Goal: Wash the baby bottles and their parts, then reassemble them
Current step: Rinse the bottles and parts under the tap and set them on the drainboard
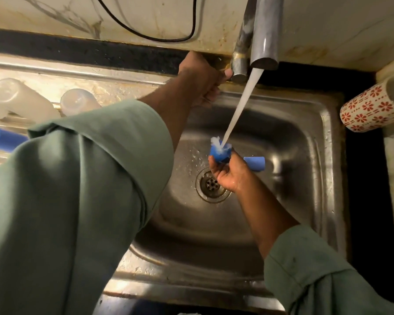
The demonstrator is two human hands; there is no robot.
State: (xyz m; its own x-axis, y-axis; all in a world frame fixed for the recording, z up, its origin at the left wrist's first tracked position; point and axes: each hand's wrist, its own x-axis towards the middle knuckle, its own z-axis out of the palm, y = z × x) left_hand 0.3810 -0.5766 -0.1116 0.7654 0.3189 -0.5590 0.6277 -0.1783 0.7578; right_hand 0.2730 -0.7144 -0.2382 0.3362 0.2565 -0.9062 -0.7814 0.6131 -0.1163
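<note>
Right hand (225,176) pinches blue cap (220,153) under water; left hand (203,80) grips tap handle (238,71), fingers partly hidden.

A: Sink (316,137): stainless steel, brushed, glossy where wet, scuffed on rim. Tap spout (267,30) at 12 o'clock: polished metal, smooth.

B: Blue cap (218,153) under the stream: smooth plastic, wet. Two bottles (21,98) at 10 o'clock: translucent frosted plastic, matt.

A: Cup (371,108) at 3 o'clock: glazed-looking, red floral print. Sleeves (77,201): green woven cloth, matt.
</note>
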